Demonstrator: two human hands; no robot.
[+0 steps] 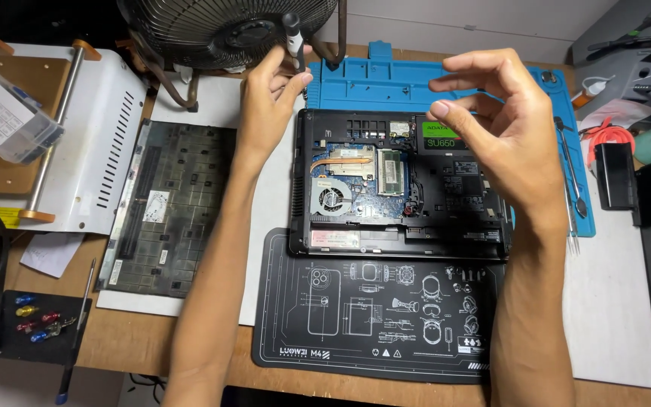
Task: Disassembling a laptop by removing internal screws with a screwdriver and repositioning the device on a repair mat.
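The left hand [271, 89] is clamped on a black screwdriver [293, 39], held upright above the top-left corner of the opened laptop [401, 188]. The right hand [491, 120] hovers over the laptop's right side, fingers [457, 83] loosely curled and apart, holding nothing (as far as shows). The laptop lies on a black mat [371, 316], its removed cover [167, 203] to the left on the counter [129, 343]. A blue mat [386, 79] lies behind.

The opened laptop [401, 185] lies on my tabletop [129, 339], its near edge on the repair mat [374, 309]. The removed bottom cover [171, 207] lies left of it, the silicone mat [386, 79] behind, the fan [224, 26] beyond.
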